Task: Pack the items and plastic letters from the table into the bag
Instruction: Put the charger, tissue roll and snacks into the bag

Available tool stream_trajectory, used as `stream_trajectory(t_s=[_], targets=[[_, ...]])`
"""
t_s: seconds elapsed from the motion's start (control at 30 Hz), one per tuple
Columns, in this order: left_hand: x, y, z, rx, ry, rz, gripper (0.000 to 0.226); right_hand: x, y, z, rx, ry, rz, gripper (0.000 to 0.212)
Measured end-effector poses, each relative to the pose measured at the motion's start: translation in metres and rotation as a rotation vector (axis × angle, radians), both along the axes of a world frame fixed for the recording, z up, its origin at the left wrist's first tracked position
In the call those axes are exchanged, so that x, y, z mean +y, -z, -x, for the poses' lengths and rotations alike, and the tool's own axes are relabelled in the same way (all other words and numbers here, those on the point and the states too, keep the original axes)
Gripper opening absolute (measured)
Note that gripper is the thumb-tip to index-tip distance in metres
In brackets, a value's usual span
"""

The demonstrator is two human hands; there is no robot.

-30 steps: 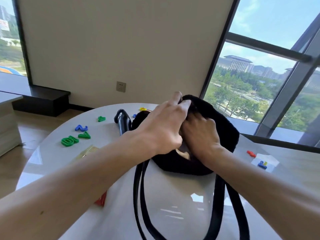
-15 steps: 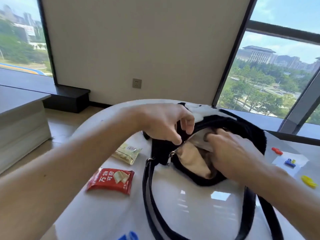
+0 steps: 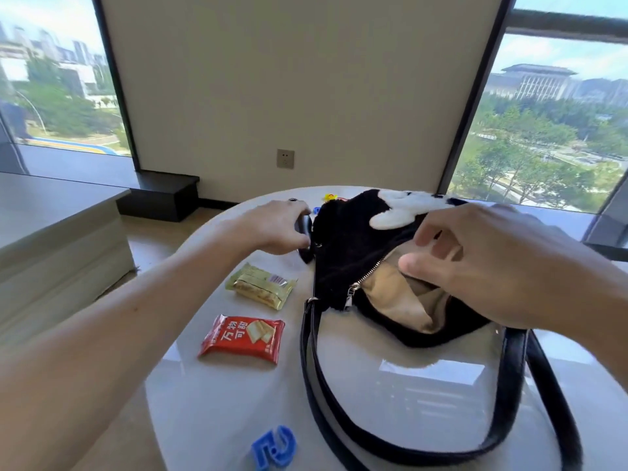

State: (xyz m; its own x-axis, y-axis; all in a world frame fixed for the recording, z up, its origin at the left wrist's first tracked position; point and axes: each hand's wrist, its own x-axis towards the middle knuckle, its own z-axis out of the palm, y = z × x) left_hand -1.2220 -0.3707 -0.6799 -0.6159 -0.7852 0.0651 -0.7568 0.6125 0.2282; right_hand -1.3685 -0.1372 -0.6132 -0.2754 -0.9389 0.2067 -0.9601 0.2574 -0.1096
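Head view: a black fuzzy bag [image 3: 339,266] is seen lying on the white counter [image 3: 424,419], its zip undone and its tan lining exposed. Its black strap [image 3: 311,368] is looped toward the near edge. The left hand [image 3: 277,227] is curled round a dark object [image 3: 304,232] just beside the bag. The right hand [image 3: 492,266] is held over the open mouth with fingers half bent; whether anything is gripped cannot be told. A yellow snack packet [image 3: 261,285] and a red snack packet [image 3: 243,338] are laid left of the bag. A blue plastic piece [image 3: 273,447] is set at the near edge.
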Motion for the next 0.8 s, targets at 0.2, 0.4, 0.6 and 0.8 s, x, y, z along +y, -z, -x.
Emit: stream_trajectory(t_s=[0.2,0.4,0.6,0.8], targets=[[-0.029,0.033,0.036,0.204,-0.186,-0.041,0.049,0.007,0.009,0.004,-0.029,-0.006,0.014,0.044],[-0.030,0.038,0.045,0.306,-0.319,-0.027,0.072,0.012,0.011,0.007,-0.074,-0.001,0.019,0.033],[-0.041,0.025,0.026,0.772,-0.368,-0.487,0.024,0.011,0.013,0.013,-0.095,0.017,0.019,0.034],[-0.028,-0.024,0.010,1.027,-0.174,-0.578,0.014,0.005,0.014,0.026,-0.165,0.028,0.061,0.032]])
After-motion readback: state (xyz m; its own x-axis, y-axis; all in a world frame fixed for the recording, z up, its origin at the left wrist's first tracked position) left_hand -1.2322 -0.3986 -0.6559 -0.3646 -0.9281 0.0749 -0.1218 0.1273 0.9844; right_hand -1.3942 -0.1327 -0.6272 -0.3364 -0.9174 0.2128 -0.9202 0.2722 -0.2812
